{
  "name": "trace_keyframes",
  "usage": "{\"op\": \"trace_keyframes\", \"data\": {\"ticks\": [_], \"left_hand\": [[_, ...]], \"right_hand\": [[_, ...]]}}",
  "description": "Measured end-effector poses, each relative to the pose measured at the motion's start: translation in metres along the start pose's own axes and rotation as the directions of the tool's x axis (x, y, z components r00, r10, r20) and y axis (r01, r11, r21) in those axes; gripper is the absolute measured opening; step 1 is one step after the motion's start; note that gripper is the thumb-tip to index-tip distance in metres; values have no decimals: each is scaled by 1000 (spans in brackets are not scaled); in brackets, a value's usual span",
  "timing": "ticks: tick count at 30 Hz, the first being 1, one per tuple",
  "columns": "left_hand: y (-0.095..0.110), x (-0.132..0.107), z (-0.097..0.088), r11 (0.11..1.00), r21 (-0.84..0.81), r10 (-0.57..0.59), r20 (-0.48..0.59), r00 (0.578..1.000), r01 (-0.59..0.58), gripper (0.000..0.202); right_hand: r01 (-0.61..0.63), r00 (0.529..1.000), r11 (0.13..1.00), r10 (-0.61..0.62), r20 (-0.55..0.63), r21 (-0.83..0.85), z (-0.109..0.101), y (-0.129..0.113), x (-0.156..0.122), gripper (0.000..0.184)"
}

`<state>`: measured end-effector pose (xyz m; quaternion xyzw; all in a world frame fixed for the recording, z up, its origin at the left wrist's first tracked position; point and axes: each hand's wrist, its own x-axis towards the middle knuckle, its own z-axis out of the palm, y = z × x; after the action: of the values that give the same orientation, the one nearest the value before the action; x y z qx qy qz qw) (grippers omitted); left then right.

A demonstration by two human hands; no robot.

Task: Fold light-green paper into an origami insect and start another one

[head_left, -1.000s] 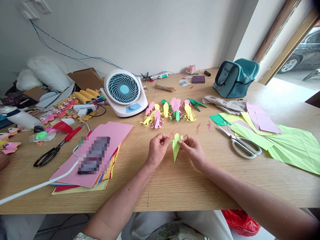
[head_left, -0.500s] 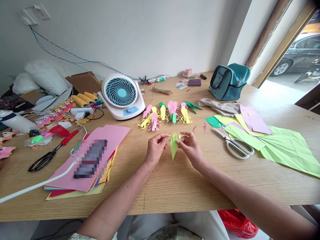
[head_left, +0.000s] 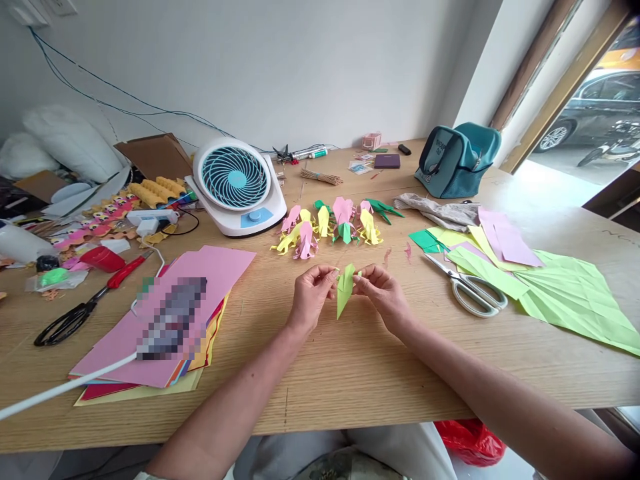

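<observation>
A light-green, pointed, folded-paper figure (head_left: 345, 291) is pinched at its upper sides between closed fingertips of the left hand (head_left: 311, 297) and right hand (head_left: 384, 296); light, even pressure is advised.

Left hand (head_left: 313, 300), one: thumb met forefinger in a pinch, other fingers curled. Right hand (head_left: 384, 298), one: similarly pinched, near the left. Left arm (head_left: 233, 393) and right arm (head_left: 475, 377) (both bare): slanted inward, wrists apart.

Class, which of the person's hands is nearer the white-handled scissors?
Right. The right hand is left of the scissors, not touching them; the left hand is farther left, on the other side of the folded green paper.
</observation>
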<state>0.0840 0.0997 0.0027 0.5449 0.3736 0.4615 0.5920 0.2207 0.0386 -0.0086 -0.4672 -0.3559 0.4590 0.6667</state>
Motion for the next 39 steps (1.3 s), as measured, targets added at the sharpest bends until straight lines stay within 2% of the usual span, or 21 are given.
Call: {"op": "trace_keyframes", "data": {"ticks": [4,10,21,25,29,31,34,39], "left_hand": [[3,-5,-3,1000,-6,-20,48,999,20,28],[4,-7,-7,996,93,0,58,998,-5,20],[3,-10,-4,977,157,122,138,983,-143,16],[3,-13,-3,974,170,130,132,983,-151,18],[0,-12,-3,975,167,126,139,982,-149,25],[-2,-12,-4,983,141,100,114,988,-116,26],[-2,-12,-3,998,62,2,80,997,-7,29],[2,-15,-2,989,-44,-133,129,983,140,50]], "right_hand": [[-20,1000,999,19,-8,-26,-2,4,2,38],[-19,1000,997,19,-1,-72,-3,2,2,36],[144,986,975,-127,109,-169,2,-6,-6,35],[178,979,962,-151,141,-209,1,-6,-5,38],[196,977,955,-171,124,-224,-2,-3,0,40],[179,982,958,-159,101,-224,-4,-1,2,41],[142,990,967,-136,44,-213,-7,2,6,42],[138,989,972,-146,-31,-190,-11,3,12,40]]}}
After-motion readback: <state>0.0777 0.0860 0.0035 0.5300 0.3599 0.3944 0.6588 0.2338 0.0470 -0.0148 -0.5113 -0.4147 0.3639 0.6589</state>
